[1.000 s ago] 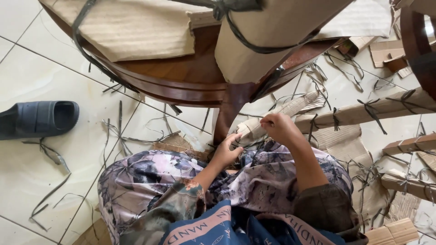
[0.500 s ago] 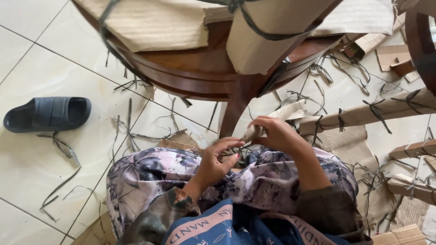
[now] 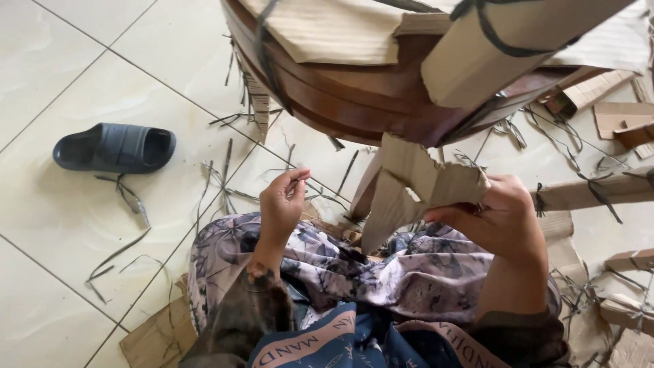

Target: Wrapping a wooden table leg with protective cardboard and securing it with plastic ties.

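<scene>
My right hand (image 3: 501,215) grips a torn piece of brown corrugated cardboard (image 3: 409,187) and holds it up off the dark wooden leg (image 3: 366,187) of a furniture piece. My left hand (image 3: 283,201) is raised beside it, fingers pinched on a thin dark strap (image 3: 298,178). The wooden furniture (image 3: 354,102), wrapped in cardboard and bound with dark straps, hangs just above both hands. My lap in patterned fabric (image 3: 354,272) lies below.
A dark slipper (image 3: 114,146) lies on the white tiled floor at left. Cut straps (image 3: 122,197) litter the tiles. Cardboard-wrapped wooden legs (image 3: 593,191) and cardboard scraps (image 3: 620,123) crowd the right side. A flat cardboard piece (image 3: 157,337) lies under my knee.
My right hand has pulled the cardboard wrap loose from the leg and lifted it. My left hand rose and now pinches a strap. The view shifted right.
</scene>
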